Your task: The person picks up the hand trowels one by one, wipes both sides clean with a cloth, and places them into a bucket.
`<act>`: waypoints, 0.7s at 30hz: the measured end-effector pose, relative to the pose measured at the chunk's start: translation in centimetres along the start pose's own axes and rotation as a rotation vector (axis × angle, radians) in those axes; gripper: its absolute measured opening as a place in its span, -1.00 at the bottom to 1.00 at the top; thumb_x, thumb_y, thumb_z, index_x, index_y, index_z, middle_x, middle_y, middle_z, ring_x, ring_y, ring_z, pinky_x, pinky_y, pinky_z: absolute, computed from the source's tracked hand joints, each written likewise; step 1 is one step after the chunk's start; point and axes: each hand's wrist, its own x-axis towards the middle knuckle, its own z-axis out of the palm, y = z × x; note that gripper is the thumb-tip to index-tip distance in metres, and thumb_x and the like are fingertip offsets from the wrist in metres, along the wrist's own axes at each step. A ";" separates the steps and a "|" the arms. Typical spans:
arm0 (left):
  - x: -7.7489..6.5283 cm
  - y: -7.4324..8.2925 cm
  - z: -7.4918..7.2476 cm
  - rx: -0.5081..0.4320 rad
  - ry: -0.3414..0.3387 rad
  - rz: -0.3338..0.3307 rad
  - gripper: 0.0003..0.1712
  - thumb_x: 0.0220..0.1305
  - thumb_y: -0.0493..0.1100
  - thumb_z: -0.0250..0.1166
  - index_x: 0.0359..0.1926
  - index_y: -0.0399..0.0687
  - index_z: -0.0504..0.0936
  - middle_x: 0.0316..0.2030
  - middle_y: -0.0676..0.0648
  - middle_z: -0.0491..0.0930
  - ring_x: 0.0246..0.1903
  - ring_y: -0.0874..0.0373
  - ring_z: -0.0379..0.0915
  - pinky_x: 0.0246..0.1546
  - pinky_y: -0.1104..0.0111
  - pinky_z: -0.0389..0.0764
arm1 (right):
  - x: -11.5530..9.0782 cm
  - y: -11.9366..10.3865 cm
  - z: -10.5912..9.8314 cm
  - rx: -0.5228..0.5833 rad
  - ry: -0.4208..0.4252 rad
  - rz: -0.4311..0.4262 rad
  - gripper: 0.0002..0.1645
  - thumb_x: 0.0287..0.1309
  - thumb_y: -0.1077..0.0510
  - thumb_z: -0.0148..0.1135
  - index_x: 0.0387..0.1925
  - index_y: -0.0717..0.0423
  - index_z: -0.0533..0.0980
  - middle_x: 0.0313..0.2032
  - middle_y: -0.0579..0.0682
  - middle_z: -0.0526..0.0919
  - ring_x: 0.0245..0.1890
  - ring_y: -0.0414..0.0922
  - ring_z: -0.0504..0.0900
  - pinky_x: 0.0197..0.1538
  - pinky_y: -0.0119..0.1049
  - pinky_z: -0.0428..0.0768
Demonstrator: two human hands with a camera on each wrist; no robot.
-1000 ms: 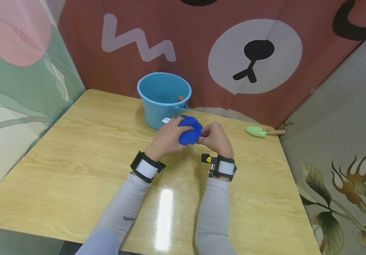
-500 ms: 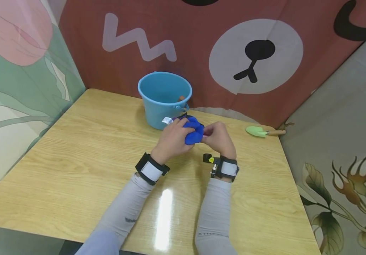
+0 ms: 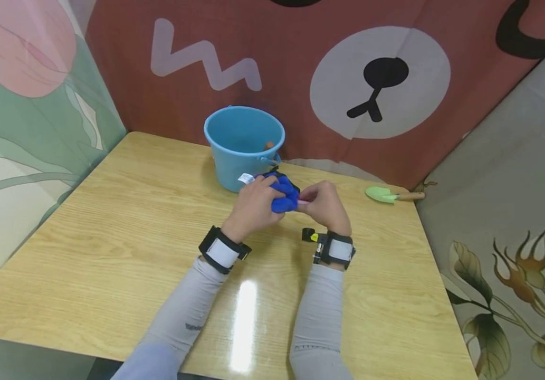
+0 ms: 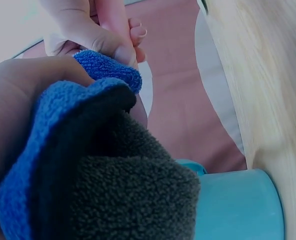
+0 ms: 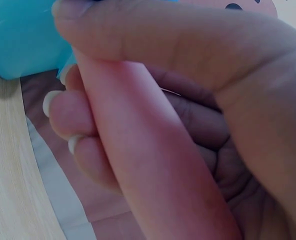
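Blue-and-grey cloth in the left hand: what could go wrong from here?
The left hand grips the cloth in a bunch, so a loose fold might slip free. The pink rod looks smooth and could slide from the right hand. The blue bucket stands just beyond both hands; a forward swing might bump it.

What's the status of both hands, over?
Left hand grips blue-and-grey terry cloth. Right hand holds smooth pink rod. Light-blue plastic bucket just beyond; nothing visibly blocking.
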 end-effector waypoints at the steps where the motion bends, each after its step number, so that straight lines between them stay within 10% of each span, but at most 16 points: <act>1: 0.0 -0.1 0.0 -0.002 -0.004 -0.003 -0.64 0.11 0.05 0.50 -0.09 0.01 0.82 0.01 -0.09 0.65 0.01 -0.07 0.51 0.04 0.08 0.61 | 0.0 0.0 0.0 0.001 -0.002 0.003 -0.80 0.04 0.09 0.58 -0.36 0.13 0.77 -0.44 -0.01 0.77 -0.44 -0.07 0.73 -0.31 -0.15 0.71; 21: -0.2 -1.3 -0.6 -0.038 -0.023 -0.025 -0.67 0.04 0.04 0.55 -0.18 0.03 0.83 -0.09 -0.06 0.65 -0.09 -0.06 0.53 -0.11 0.06 0.63 | -0.2 0.8 -0.7 -0.007 -0.020 0.076 -0.82 0.05 0.05 0.57 -0.38 0.06 0.77 -0.43 -0.06 0.77 -0.37 -0.08 0.73 -0.23 -0.13 0.69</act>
